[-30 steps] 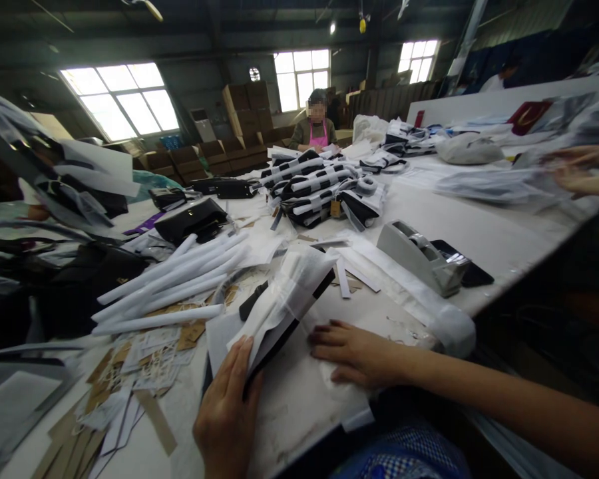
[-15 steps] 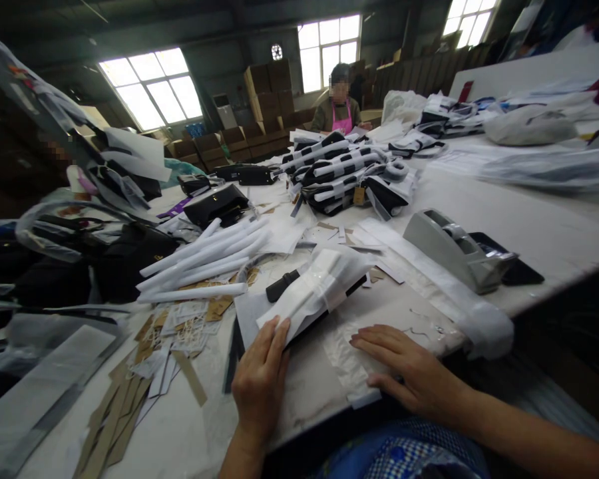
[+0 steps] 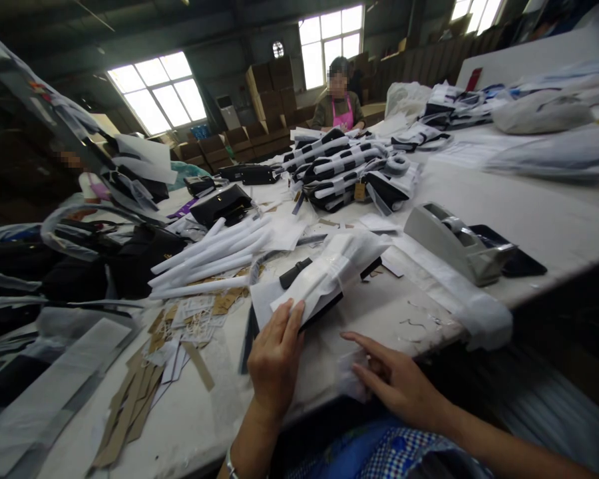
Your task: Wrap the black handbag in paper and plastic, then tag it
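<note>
Left hand on wrapped black strap (no legible writing), right hand on tissue

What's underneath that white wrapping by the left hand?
A flat black piece shows under the white wrapping, its edge poking out below and at the far end. The left hand rests on the wrapping. The rest is covered.

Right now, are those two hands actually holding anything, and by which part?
The left hand presses flat on the near end of the wrapped black item, pinning rather than gripping it. The right hand gathers crumpled white tissue by its edge at the table's rim.
</note>
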A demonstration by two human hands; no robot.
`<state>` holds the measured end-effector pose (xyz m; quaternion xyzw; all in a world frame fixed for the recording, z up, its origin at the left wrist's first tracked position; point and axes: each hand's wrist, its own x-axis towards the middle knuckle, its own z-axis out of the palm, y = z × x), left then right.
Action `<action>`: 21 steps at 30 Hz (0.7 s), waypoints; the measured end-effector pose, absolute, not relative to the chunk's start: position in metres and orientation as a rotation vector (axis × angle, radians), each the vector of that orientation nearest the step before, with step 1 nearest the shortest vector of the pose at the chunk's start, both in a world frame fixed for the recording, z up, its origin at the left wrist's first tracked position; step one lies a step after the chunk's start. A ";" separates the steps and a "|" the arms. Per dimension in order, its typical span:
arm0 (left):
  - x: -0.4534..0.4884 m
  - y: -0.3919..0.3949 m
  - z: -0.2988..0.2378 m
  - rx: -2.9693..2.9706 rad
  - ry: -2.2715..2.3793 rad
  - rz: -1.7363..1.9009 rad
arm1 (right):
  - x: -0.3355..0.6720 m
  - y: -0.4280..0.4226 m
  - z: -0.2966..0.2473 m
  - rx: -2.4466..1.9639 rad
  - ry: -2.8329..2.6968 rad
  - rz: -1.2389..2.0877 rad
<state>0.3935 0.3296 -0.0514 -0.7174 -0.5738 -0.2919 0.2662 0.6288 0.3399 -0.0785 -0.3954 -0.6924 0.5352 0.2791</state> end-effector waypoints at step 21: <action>0.424 0.303 -0.078 -1.993 -1.265 -0.818 | 0.551 0.528 0.016 -1.238 -2.572 0.679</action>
